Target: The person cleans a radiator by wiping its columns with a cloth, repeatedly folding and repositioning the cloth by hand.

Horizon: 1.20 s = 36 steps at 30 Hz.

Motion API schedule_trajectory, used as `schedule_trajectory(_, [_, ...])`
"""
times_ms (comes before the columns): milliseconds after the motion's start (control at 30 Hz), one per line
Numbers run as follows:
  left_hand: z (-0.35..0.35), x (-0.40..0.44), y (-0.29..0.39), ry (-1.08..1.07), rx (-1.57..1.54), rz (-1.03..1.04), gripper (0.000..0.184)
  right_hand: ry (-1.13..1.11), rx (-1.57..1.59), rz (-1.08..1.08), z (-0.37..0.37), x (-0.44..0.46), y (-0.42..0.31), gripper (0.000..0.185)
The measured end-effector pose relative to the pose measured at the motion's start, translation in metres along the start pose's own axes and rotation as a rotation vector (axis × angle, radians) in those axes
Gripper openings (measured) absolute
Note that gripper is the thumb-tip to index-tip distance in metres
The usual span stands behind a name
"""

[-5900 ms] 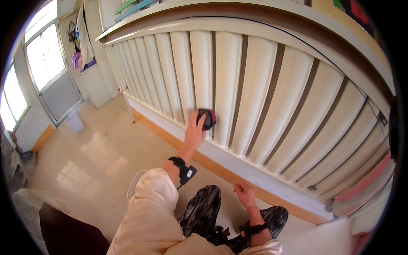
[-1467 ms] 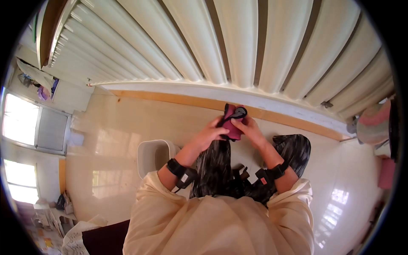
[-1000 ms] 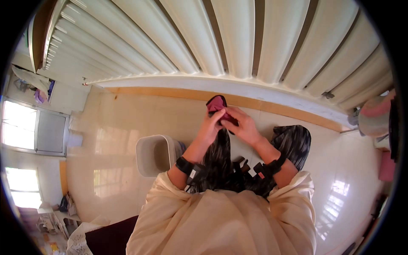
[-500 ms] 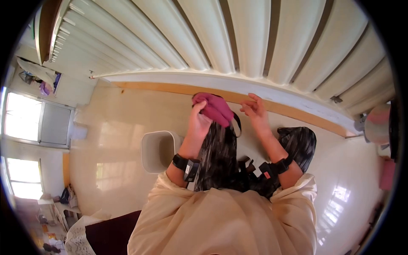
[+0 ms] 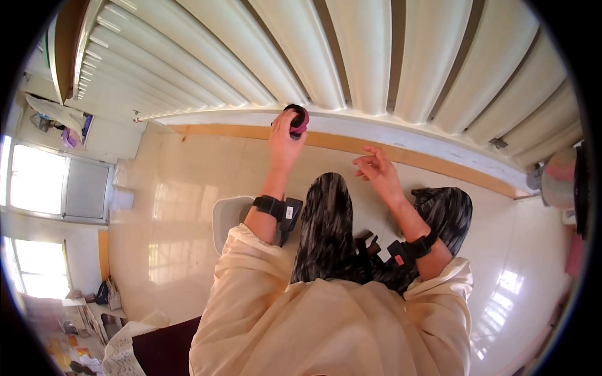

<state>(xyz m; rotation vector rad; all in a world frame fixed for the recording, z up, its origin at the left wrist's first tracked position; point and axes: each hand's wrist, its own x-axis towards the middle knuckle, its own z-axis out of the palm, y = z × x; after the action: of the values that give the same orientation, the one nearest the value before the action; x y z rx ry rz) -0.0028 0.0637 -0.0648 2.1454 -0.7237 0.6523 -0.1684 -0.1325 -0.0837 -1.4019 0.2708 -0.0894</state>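
In my left hand [image 5: 287,139] is a magenta cloth item [image 5: 301,119] with a black strap or edging. My fingers are wrapped around it, and its full shape is partly hidden. The hand is raised in front of the lower edge of a white ribbed panel [image 5: 370,62]. My right hand [image 5: 378,170] is held in the air over my right side, its fingers apart and slightly bent, with nothing in them. A black band with a small box [image 5: 290,213] is strapped to my left forearm, and a similar one [image 5: 401,252] to my right.
A whitish bin [image 5: 221,229] stands on the shiny tiled floor [image 5: 169,175], partly behind my left forearm. My knees [image 5: 329,194] in dark patterned trousers lie below my hands. A tan strip [image 5: 244,130] runs along the panel's base. A dark red cloth [image 5: 164,348] is at lower left.
My left hand has moved up and slightly left with the magenta item, which now looks more bunched and turned. My right hand has shifted slightly down.
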Motion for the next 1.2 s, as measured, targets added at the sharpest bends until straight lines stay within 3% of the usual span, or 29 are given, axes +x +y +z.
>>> schedule_trajectory(133, [-0.003, -0.006, 0.001, -0.068, 0.183, 0.195, 0.046, -0.028, -0.005, -0.006, 0.0, -0.001, 0.002, 0.043])
schedule_trajectory(367, [-0.003, 0.001, 0.019, -0.157, 0.263, 0.197, 0.048, -0.038, -0.021, 0.032, 0.004, -0.004, -0.001, 0.042])
schedule_trajectory(567, [0.004, -0.001, 0.033, -0.132, 0.288, 0.078, 0.046, -0.063, -0.056, -0.006, 0.005, -0.006, -0.005, 0.042])
schedule_trajectory(867, [-0.005, 0.0, 0.009, -0.192, 0.344, 0.268, 0.047, -0.069, -0.106, -0.007, 0.005, -0.006, -0.001, 0.041])
schedule_trajectory(1033, [-0.021, 0.02, 0.002, -0.329, 0.336, 0.37, 0.044, -0.074, -0.097, -0.012, 0.006, -0.006, 0.0, 0.041])
schedule_trajectory(1167, [-0.027, 0.032, 0.01, -0.431, 0.296, 0.314, 0.041, -0.083, -0.176, -0.02, 0.01, -0.006, 0.001, 0.041])
schedule_trajectory(1200, [-0.024, 0.031, 0.014, -0.413, 0.232, 0.209, 0.042, -0.087, -0.193, -0.023, 0.009, -0.006, 0.003, 0.041])
